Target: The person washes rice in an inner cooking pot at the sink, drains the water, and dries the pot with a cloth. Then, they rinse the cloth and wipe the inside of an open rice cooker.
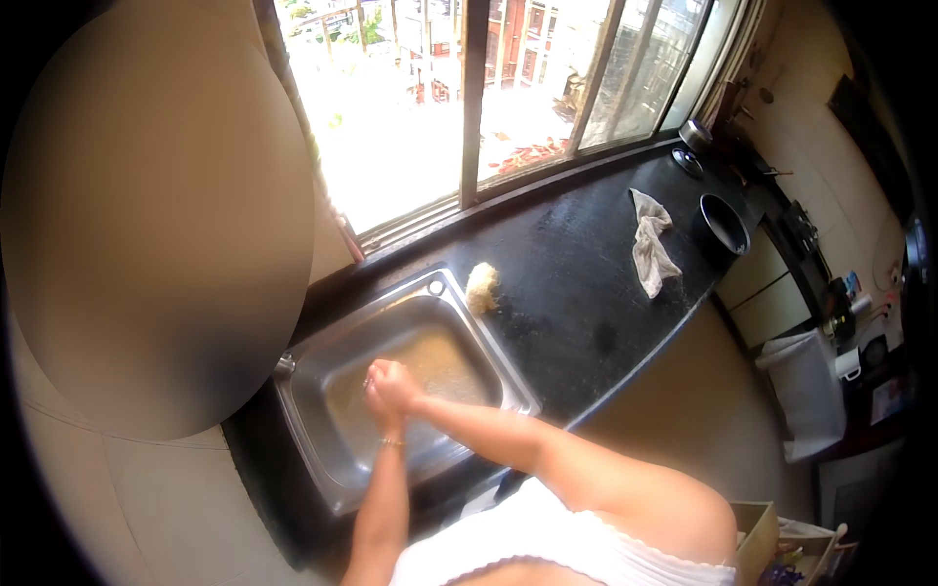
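Note:
Both hands are closed together over the steel sink [318,415]. My left hand [381,402], with a thin bracelet [392,442] at its wrist, is partly covered by the right. Reaching in from the right side, my right hand [400,385] has its fingers curled against the left. Whether anything lies between the palms is hidden. Shallow brownish water [440,352] seems to cover part of the basin floor below them. A pale yellowish scrubber or sponge-like clump [482,288] rests on the counter just beyond the sink's far right corner.
On the black counter [576,293] lie a crumpled grey-white cloth [653,244], a dark pot [723,225] and a glass lid [687,162]. A tap [284,365] sits at the sink's left rim. A barred window [469,107] runs along the back. Open drawers [757,532] stand at lower right.

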Available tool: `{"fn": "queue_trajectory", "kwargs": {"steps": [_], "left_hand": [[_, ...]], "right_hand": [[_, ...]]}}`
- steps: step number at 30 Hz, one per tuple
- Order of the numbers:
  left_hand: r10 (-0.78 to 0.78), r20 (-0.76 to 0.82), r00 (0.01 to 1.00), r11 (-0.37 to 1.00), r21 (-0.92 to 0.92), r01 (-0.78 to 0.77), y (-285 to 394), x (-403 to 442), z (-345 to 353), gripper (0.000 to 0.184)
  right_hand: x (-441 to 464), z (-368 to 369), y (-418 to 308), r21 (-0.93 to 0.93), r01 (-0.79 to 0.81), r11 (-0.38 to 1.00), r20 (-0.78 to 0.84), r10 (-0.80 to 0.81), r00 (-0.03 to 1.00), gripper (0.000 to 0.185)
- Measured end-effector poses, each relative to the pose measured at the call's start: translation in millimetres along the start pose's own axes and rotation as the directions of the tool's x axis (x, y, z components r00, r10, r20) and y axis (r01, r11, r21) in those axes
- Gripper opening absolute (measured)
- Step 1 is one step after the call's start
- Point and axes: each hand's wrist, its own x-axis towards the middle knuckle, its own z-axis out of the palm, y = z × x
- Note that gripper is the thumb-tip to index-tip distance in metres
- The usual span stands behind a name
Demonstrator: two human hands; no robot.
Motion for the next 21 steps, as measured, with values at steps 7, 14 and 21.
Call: {"fn": "queue_trajectory", "kwargs": {"steps": [7,14,21], "left_hand": [[-0.294,0.470,0.832,0.956,0.129,0.265,17.1,31.5,-67.4,0.025],[0.140,0.435,0.890,0.879,0.360,-0.314,103.9,-28.5,-31.4,0.033],[0.080,0.784,0.615,0.897,-0.326,0.300,224.6,-181.7,140.5,0.034]], "right_hand": [[-21.2,-82.0,-0.8,0.203,-0.152,0.967,0.693,-0.032,0.720,0.045],[-85.5,-180.3,79.2,-0.091,0.214,0.973,0.516,-0.138,0.845,0.066],[-235.1,-394.5,106.2,0.297,0.189,0.936,0.214,-0.258,0.942,0.080]]}}
